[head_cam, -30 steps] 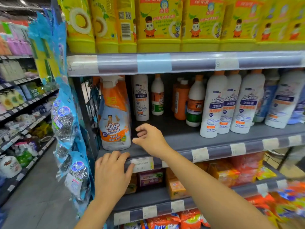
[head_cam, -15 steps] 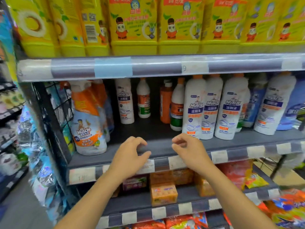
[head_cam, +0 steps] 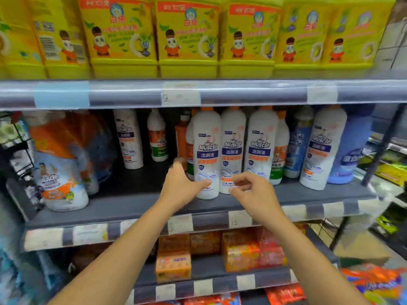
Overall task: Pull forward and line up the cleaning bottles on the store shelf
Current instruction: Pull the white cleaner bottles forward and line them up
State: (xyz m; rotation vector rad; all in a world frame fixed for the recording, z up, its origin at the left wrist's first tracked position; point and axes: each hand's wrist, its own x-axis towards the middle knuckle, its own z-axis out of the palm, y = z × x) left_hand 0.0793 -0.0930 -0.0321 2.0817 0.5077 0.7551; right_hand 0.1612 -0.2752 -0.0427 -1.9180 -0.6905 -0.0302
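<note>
Grey metal shelves (head_cam: pixel 132 205) carry clear plastic price strips (head_cam: pixel 242 93) along their front edges, with a dark upright post (head_cam: pixel 384 142) at the right end. Past that end, pale wall tiles (head_cam: pixel 394 47) show above and a tan floor (head_cam: pixel 356 247) below.

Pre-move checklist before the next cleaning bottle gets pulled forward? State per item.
1. Left hand grip on the leftmost front Mr Muscle bottle: cannot tell; thumb lies across its front, fingers blurred.
2. Right hand free: ok; fingers loosely curled, holding nothing.
3. Bare shelf deck ahead of that bottle: ok.
4. Neighbouring Mr Muscle bottle upright: ok.
5. Row lined up: not ok; tall white bottle and small white bottle stand far back on the left.
</note>
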